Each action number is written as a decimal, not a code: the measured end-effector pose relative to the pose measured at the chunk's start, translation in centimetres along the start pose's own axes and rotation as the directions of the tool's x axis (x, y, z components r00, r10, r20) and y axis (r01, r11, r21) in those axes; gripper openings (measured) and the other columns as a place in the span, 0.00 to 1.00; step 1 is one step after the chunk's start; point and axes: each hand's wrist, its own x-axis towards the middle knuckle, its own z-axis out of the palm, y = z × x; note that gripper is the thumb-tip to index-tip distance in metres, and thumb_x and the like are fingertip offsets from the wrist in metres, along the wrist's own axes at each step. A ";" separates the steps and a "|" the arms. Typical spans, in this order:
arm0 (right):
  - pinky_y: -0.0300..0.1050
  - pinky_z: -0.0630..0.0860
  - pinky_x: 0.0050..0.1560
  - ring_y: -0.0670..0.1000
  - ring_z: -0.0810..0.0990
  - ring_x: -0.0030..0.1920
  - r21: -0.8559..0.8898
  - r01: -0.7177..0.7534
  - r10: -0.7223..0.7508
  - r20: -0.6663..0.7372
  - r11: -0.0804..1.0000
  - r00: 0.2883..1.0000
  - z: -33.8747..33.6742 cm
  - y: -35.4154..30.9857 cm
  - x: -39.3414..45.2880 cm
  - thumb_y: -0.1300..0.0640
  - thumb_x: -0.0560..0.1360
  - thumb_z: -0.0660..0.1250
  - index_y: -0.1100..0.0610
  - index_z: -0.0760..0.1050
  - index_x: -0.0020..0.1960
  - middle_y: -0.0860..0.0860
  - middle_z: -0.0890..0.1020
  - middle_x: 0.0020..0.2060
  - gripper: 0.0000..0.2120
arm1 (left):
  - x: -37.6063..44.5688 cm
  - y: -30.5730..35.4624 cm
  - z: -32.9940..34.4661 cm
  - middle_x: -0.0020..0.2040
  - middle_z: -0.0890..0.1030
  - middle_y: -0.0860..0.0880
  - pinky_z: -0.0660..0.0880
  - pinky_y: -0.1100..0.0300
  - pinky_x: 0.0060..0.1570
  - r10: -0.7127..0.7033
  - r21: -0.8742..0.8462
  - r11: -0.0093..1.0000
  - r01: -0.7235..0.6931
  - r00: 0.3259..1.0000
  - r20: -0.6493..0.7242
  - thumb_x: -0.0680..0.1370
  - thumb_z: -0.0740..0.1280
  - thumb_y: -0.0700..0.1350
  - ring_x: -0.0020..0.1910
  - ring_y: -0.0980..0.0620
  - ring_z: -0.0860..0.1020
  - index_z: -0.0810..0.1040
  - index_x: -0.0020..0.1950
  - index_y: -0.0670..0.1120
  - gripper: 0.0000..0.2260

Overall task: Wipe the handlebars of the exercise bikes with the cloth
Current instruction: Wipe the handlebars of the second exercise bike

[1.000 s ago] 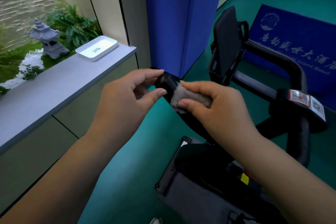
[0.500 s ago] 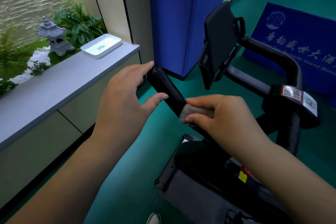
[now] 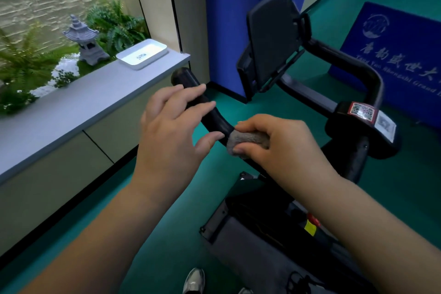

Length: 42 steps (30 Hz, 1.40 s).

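The black left handlebar (image 3: pixel 216 120) of the exercise bike runs from its rounded end (image 3: pixel 181 76) down towards me. My right hand (image 3: pixel 281 150) is shut on a grey cloth (image 3: pixel 248 142), wrapped around the lower part of this bar. My left hand (image 3: pixel 173 133) lies loosely over the bar just above the cloth, fingers spread and slightly blurred, thumb under the bar. It does not grip. The right handlebar (image 3: pixel 353 67) curves behind the black console (image 3: pixel 272 40).
A grey ledge (image 3: pixel 83 102) with a white tray (image 3: pixel 142 53) runs along the left, with a stone lantern (image 3: pixel 82 39) and ferns behind it. A blue partition (image 3: pixel 229 7) and blue mat (image 3: pixel 393 55) stand beyond. The bike's base (image 3: pixel 262 246) and my shoe (image 3: pixel 194 280) are below.
My right hand has slid the cloth from the bar's end down towards me. My left hand has let go of the end and moved down the bar, fingers spreading.
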 end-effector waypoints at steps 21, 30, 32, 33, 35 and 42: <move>0.49 0.79 0.53 0.44 0.82 0.50 -0.118 -0.013 0.005 -0.068 0.993 0.998 -3.0 3.6 -5.8 0.51 0.67 0.75 0.50 0.82 0.51 0.43 0.84 0.50 0.13 | -2.0 2.6 1.4 0.61 0.78 0.51 0.63 0.55 0.67 0.126 -0.131 0.986 -0.106 0.980 0.155 0.73 0.66 0.55 0.65 0.48 0.70 0.80 0.58 0.48 0.18; 0.46 0.79 0.53 0.44 0.80 0.53 -0.093 0.266 -0.266 0.012 0.960 0.964 -3.4 4.9 -5.8 0.55 0.66 0.71 0.55 0.81 0.48 0.47 0.84 0.50 0.11 | -3.1 4.4 1.5 0.59 0.78 0.54 0.61 0.60 0.66 0.096 -0.176 0.982 -0.066 0.981 0.168 0.75 0.63 0.53 0.62 0.51 0.71 0.80 0.59 0.49 0.16; 0.42 0.76 0.58 0.41 0.77 0.59 -0.077 0.299 -0.296 0.053 0.951 0.954 -5.1 6.6 -6.8 0.55 0.67 0.71 0.55 0.82 0.49 0.44 0.82 0.53 0.11 | -3.0 4.9 1.4 0.59 0.78 0.55 0.58 0.65 0.66 0.062 -0.173 0.984 -0.032 0.984 0.169 0.76 0.61 0.54 0.61 0.53 0.71 0.80 0.58 0.50 0.16; 0.41 0.75 0.59 0.41 0.76 0.61 -0.068 0.314 -0.309 0.065 0.947 0.949 -5.6 7.1 -6.9 0.55 0.68 0.71 0.55 0.82 0.50 0.44 0.81 0.55 0.11 | -2.9 5.2 1.4 0.59 0.78 0.55 0.56 0.67 0.65 0.048 -0.170 0.985 -0.019 0.985 0.165 0.76 0.61 0.54 0.61 0.53 0.71 0.80 0.58 0.50 0.15; 0.41 0.75 0.58 0.42 0.77 0.60 -0.069 0.352 -0.347 0.079 0.933 0.935 -5.4 7.5 -6.3 0.52 0.68 0.71 0.55 0.82 0.50 0.46 0.81 0.55 0.12 | -2.9 6.1 1.6 0.59 0.77 0.55 0.55 0.69 0.64 0.016 -0.156 0.988 0.007 0.988 0.150 0.76 0.61 0.54 0.60 0.53 0.71 0.80 0.57 0.50 0.15; 0.45 0.76 0.58 0.45 0.78 0.59 -0.008 0.553 -0.546 0.145 0.833 0.825 -5.5 9.6 -5.0 0.50 0.72 0.68 0.54 0.82 0.50 0.49 0.81 0.57 0.11 | -3.9 9.6 2.4 0.58 0.78 0.54 0.58 0.66 0.64 -0.126 -0.085 0.987 0.135 0.987 0.104 0.76 0.61 0.53 0.59 0.53 0.72 0.81 0.55 0.49 0.14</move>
